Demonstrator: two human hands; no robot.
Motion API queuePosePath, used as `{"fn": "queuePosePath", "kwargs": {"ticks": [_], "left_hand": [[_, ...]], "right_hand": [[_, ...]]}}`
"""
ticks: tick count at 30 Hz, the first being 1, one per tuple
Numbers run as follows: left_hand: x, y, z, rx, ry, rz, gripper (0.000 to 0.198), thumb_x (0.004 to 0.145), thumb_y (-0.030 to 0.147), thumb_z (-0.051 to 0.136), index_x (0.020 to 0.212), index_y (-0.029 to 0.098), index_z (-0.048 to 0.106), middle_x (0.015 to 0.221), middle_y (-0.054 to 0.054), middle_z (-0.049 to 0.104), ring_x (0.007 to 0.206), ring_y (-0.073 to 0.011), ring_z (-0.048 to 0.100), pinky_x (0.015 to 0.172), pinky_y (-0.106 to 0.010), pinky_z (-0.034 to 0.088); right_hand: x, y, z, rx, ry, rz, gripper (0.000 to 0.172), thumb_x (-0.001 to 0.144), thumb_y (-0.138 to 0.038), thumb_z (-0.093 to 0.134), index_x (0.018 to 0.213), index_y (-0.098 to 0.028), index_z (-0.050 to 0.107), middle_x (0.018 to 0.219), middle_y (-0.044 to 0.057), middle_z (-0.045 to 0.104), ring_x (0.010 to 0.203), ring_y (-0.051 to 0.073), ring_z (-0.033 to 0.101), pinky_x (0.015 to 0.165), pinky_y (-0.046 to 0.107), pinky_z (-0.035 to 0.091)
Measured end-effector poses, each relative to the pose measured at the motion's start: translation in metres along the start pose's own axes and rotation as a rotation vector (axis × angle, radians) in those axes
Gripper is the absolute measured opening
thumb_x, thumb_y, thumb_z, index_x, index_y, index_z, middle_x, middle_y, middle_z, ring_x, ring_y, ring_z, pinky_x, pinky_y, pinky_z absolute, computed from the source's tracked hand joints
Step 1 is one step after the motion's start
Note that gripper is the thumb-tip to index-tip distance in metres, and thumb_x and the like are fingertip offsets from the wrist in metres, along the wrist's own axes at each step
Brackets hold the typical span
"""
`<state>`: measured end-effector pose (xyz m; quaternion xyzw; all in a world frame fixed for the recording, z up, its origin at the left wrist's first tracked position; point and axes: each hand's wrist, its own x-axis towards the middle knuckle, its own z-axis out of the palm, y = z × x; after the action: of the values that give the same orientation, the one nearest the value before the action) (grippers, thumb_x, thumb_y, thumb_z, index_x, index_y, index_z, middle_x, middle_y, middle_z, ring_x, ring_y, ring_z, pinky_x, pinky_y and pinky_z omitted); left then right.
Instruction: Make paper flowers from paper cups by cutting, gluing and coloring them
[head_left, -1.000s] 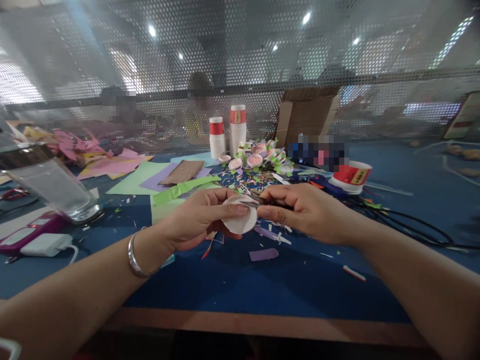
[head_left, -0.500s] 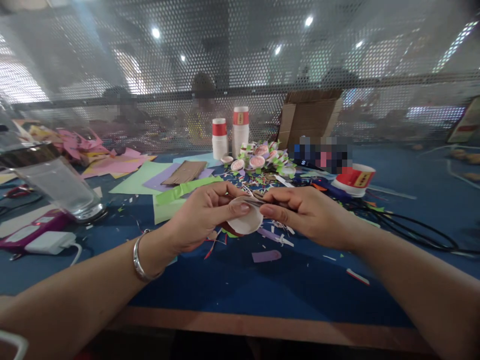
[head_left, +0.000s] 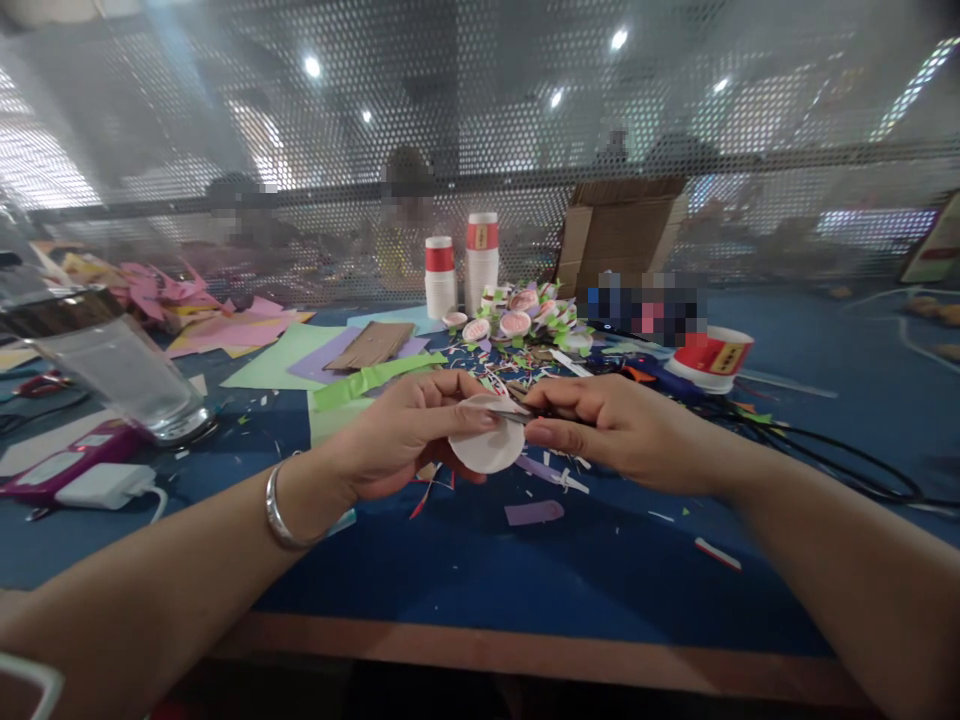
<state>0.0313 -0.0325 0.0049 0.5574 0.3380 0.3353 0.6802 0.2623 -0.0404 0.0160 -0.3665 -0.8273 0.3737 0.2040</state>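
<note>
Presently, in the head view, the left hand (head_left: 416, 430) pinches a white disc (head_left: 487, 448) between thumb and fingers, above the blue tabletop (head_left: 480, 580). The grip of the right hand (head_left: 611, 430) is closed around a metal tool (head_left: 510, 413), partly hidden, whose tip lies over the upper part of the disc. On the near side lies a purple strip (head_left: 534, 513); farther away stand two cup stacks (head_left: 482, 270).

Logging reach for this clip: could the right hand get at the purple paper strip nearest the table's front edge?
Probably yes: nothing covers the purple paper strip on the blue table, though the right hand holds a metal tool.
</note>
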Motion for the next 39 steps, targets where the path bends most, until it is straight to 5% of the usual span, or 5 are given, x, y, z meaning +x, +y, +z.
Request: {"fn": "queuePosePath", "kwargs": {"ticks": [5,17,39], "left_hand": [[0.0005,0.0016,0.0013,-0.010,0.026,-0.028,0.025,0.074,0.024,0.081,0.084,0.014,0.060,0.074,-0.003,0.071,0.057,-0.0136,0.067,0.046,-0.022,0.056],[-0.0015,-0.0075,0.0049,0.076,0.035,0.175,0.027,0.078,0.025,0.082,0.084,0.015,0.058,0.067,0.001,0.069,0.055,-0.0084,0.063,0.049,-0.016,0.049],[-0.0032,-0.0026,0.0039,-0.027,-0.075,0.056,0.026,0.076,0.022,0.085,0.081,0.014,0.060,0.065,0.000,0.071,0.053,-0.0082,0.063,0.051,-0.016,0.052]], "right_hand": [[-0.0011,-0.0030,-0.0025,0.047,-0.039,0.003,0.042,0.094,-0.061,0.056,0.094,-0.019,0.059,0.078,-0.002,0.053,0.067,0.013,0.044,0.060,0.026,0.036],[-0.0025,-0.0067,-0.0020,-0.096,0.034,-0.036,0.041,0.095,-0.060,0.055,0.085,-0.020,0.058,0.071,-0.003,0.048,0.063,0.012,0.043,0.057,0.026,0.035],[-0.0081,-0.0068,-0.0054,-0.163,0.019,-0.045,0.039,0.095,-0.056,0.057,0.089,-0.018,0.064,0.069,-0.003,0.051,0.060,0.012,0.042,0.055,0.026,0.034]]}}
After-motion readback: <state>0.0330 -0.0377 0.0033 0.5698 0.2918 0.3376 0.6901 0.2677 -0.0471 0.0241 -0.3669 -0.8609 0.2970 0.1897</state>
